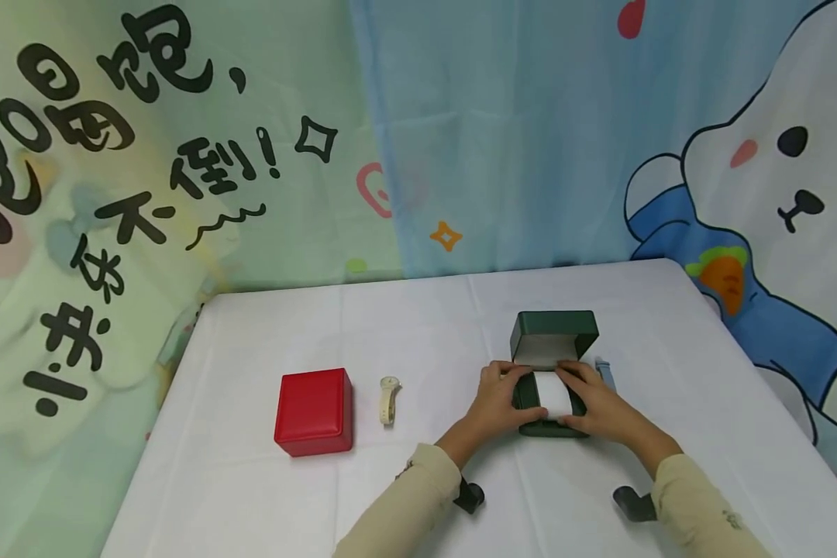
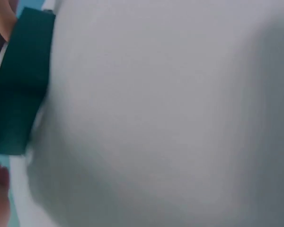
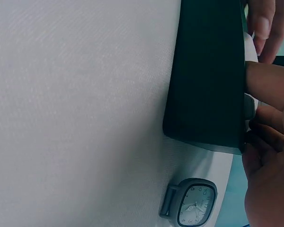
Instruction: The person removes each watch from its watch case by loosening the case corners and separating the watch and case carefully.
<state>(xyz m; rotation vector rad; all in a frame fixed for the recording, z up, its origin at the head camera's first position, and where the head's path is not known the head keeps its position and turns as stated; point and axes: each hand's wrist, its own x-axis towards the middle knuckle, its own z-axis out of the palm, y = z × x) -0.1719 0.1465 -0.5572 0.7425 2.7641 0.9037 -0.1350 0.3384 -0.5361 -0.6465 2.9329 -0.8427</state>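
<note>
A dark green watch box [image 1: 556, 321] stands on the table with its lid raised at the back. Inside sits a white cushion [image 1: 552, 394]. My left hand [image 1: 491, 403] grips the cushion at its left end, thumb at the front and fingers at the back. From the other end, my right hand [image 1: 602, 407] holds it the same way. Beside the box, near the right hand, lies a blue-grey watch [image 3: 196, 203] with a squarish dial. The left wrist view catches mostly the tablecloth, with the box's green side [image 2: 26, 75] at the edge.
A closed red box [image 1: 312, 409] stands on the left of the white-covered table [image 1: 265, 325]. Between it and the green box lies a cream watch [image 1: 388, 401]. Printed curtains hang behind the table.
</note>
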